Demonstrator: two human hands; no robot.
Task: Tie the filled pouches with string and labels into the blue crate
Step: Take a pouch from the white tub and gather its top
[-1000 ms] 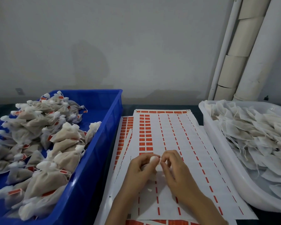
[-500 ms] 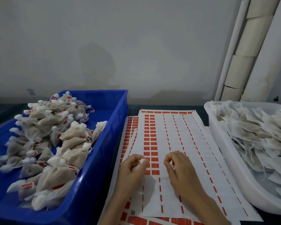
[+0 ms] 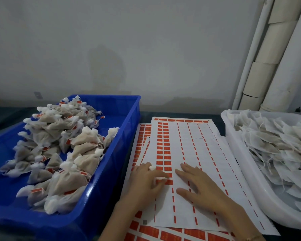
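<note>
My left hand (image 3: 144, 181) grips a small white pouch (image 3: 157, 173) over the label sheets; bits of its fabric show between thumb and fingers. My right hand (image 3: 196, 185) lies flat, fingers straight, on the top label sheet (image 3: 195, 153), beside the column of red labels (image 3: 163, 146). The blue crate (image 3: 127, 122) stands at the left with several tied pouches (image 3: 63, 146) bearing red labels heaped inside. A white tub (image 3: 233, 136) at the right holds several flat untied pouches (image 3: 276, 146) with loose strings.
More label sheets (image 3: 163, 233) lie stacked under the top one, reaching the near edge. A grey wall runs behind the dark table. White pipes and cardboard rolls (image 3: 261, 73) lean in the far right corner.
My hands have parted. The left drew the pouch leftward over the red labels; the right let go, opened and laid flat on the sheet.
</note>
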